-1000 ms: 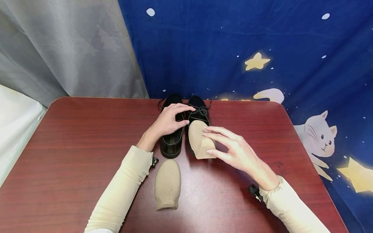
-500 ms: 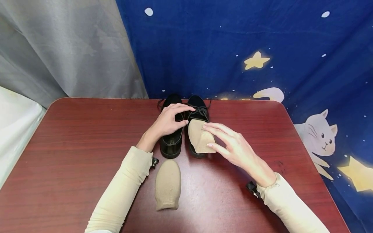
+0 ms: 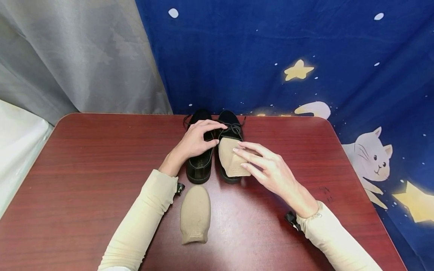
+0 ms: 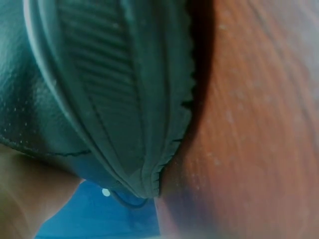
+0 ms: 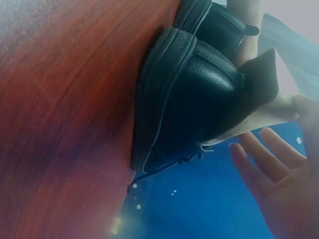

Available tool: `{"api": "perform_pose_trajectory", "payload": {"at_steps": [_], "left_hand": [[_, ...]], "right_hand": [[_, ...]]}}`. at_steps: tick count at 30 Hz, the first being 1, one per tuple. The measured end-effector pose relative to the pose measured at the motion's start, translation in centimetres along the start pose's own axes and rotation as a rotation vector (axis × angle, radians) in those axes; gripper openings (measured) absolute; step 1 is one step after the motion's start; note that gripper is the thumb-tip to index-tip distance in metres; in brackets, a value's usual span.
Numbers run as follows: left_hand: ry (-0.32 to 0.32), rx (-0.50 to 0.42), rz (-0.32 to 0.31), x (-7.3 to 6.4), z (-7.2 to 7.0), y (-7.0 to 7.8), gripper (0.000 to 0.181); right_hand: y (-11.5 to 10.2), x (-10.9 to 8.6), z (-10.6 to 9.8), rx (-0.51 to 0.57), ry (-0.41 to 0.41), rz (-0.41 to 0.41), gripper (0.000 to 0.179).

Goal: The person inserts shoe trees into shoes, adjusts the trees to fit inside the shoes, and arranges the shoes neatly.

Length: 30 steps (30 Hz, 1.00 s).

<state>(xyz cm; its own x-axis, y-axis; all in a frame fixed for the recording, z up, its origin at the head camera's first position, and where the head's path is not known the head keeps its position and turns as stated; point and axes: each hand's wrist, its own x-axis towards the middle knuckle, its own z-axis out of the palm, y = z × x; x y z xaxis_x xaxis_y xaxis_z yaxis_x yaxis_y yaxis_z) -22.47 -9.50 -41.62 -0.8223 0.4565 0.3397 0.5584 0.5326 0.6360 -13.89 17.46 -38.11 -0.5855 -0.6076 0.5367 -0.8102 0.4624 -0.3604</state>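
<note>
Two black lace-up shoes stand side by side, toes away from me. My left hand [image 3: 198, 141] lies over the left shoe [image 3: 199, 174], its fingers gently bent and the fingertips at the laces and collar of the right shoe [image 3: 226, 117]. With thumb and fingers, my right hand [image 3: 271, 171] holds the heel end of a tan moulded shoe insert [image 3: 225, 152]. The front of that insert is hidden inside the right shoe, and its raised end sticks out of the opening in the right wrist view. A second tan insert [image 3: 195, 212] lies on the table behind the left shoe.
The shoes stand near the far edge of the reddish-brown wooden table [image 3: 112, 158]. Close behind that edge hangs a blue curtain [image 3: 230, 56] with stars and a cat, beside a grey curtain [image 3: 84, 56]. A dark band [image 3: 293, 220] sits at my right wrist.
My right hand has moved the insert forward and farther into the right shoe, uncovering the shoe's heel. Its fingers have shifted slightly on the insert. The left hand has stayed in place.
</note>
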Motion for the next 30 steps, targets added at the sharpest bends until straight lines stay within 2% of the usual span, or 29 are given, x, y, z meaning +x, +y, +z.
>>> {"api": "perform_pose_trajectory", "payload": {"at_steps": [3,7,10,20,30], "left_hand": [[0.0,0.001,-0.004,-0.01,-0.01,-0.04,0.047],[-0.001,-0.001,-0.001,-0.04,0.0,-0.1,0.047],[0.001,-0.002,0.007,-0.04,0.02,-0.13,0.047],[0.009,-0.005,0.024,0.08,0.18,-0.1,0.047],[0.016,0.0,0.021,0.06,0.19,-0.23,0.048]], "right_hand": [[-0.04,-0.05,-0.02,-0.039,-0.021,-0.009,0.048],[-0.11,-0.15,-0.03,-0.161,-0.052,-0.022,0.064],[-0.11,-0.14,-0.02,-0.222,-0.068,-0.021,0.07],[0.11,0.14,0.05,-0.197,-0.081,-0.021,0.071],[0.2,0.31,-0.09,-0.191,-0.091,-0.053,0.068]]}}
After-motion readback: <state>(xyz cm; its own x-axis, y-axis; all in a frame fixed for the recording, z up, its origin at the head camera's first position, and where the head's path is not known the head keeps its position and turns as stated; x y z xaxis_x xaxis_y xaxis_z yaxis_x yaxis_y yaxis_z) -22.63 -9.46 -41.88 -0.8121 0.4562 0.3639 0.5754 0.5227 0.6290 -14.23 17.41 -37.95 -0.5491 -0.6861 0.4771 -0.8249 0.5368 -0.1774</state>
